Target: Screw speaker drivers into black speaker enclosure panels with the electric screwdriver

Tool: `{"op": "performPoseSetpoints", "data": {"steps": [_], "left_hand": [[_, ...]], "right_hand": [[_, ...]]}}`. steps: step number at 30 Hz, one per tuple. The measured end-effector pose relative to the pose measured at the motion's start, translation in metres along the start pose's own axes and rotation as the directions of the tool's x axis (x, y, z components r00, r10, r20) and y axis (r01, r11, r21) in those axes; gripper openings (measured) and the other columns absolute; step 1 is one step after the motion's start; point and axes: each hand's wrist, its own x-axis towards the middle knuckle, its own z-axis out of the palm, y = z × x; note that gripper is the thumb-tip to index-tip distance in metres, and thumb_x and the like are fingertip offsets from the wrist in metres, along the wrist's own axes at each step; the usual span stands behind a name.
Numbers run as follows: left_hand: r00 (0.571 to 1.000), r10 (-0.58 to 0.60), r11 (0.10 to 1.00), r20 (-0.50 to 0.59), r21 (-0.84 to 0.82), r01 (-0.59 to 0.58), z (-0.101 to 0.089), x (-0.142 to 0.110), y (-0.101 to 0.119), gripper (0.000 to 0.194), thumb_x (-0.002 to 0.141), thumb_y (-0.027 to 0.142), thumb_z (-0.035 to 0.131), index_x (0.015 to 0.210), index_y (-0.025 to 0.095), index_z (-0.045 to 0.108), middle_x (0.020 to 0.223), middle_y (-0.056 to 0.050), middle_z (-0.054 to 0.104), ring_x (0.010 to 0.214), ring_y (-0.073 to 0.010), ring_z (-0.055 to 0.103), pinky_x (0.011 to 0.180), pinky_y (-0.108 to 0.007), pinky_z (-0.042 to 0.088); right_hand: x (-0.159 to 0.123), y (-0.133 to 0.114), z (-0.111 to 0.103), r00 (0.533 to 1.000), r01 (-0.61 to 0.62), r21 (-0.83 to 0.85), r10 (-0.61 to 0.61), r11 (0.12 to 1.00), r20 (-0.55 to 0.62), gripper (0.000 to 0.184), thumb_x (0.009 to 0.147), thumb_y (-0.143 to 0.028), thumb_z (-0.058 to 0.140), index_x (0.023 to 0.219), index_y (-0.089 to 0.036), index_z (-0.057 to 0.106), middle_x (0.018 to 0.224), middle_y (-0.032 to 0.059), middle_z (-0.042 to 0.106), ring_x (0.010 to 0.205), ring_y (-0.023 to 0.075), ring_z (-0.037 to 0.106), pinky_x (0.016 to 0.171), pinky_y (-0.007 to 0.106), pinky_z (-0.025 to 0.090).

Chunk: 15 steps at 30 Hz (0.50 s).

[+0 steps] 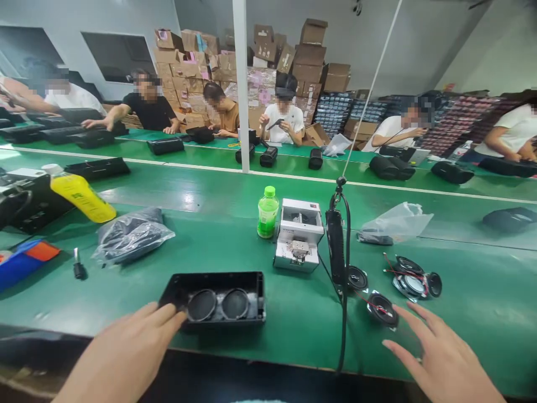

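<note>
Long green conveyor benches [461, 358] run across a factory room, with stacked cardboard cartons [197, 67] piled toward the far wall and several co-workers [283, 117] seated along the farther side, among black speaker cases. On the near bench sit a yellow plastic bottle [81, 193], a green drink bottle [268, 212], a plastic bag of black parts [132, 238], a clear plastic bag [396, 223] and a white boxed unit [298, 235] that looks to me like a small screw feeder, though I can't be sure from here. A black electric screwdriver [335, 246] hangs on its cord just right of that unit. Nearest the person, a black speaker housing [212, 282] lies open side up close to the bench's near edge, with two round speaker drivers [201, 305] seated inside. Loose speaker drivers [382, 309] with red wires lie to its right. The left hand [130, 350] is open, fingers lightly curved, their tips at the housing's left end without gripping it. The right hand [440, 364] is open wide, fingers spread, holding nothing, just beside the nearest loose driver.
</note>
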Motion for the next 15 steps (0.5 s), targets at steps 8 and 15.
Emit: {"op": "performPoseSetpoints", "data": {"steps": [8, 15], "left_hand": [[0.972, 0.227, 0.973, 0.063, -0.064, -0.223, -0.023, 0.047, 0.079, 0.045, 0.09, -0.004, 0.045, 0.096, 0.021, 0.081, 0.09, -0.008, 0.075, 0.086, -0.0293, 0.068, 0.07, -0.039, 0.051], [0.903, -0.345, -0.11, 0.256, -0.966, 0.232, -0.029, 0.041, 0.052, 0.026, 0.091, 0.048, 0.074, 0.089, 0.022, 0.076, 0.078, -0.004, 0.067, 0.074, -0.0205, 0.066, 0.066, -0.028, 0.057]], "right_hand": [[0.055, -0.18, 0.005, 0.917, 0.388, 0.405, -0.392, 0.828, -0.076, 0.039, 0.102, -0.033, 0.069, 0.139, -0.021, 0.064, 0.143, 0.0076, 0.071, 0.141, 0.0306, 0.059, 0.125, 0.055, 0.038], [0.067, -0.199, 0.027, 0.943, 0.291, 0.468, -0.333, 0.835, 0.009, 0.013, 0.103, -0.02, 0.065, 0.114, -0.021, 0.071, 0.091, 0.0009, 0.076, 0.095, 0.0225, 0.072, 0.127, 0.062, 0.032]]}}
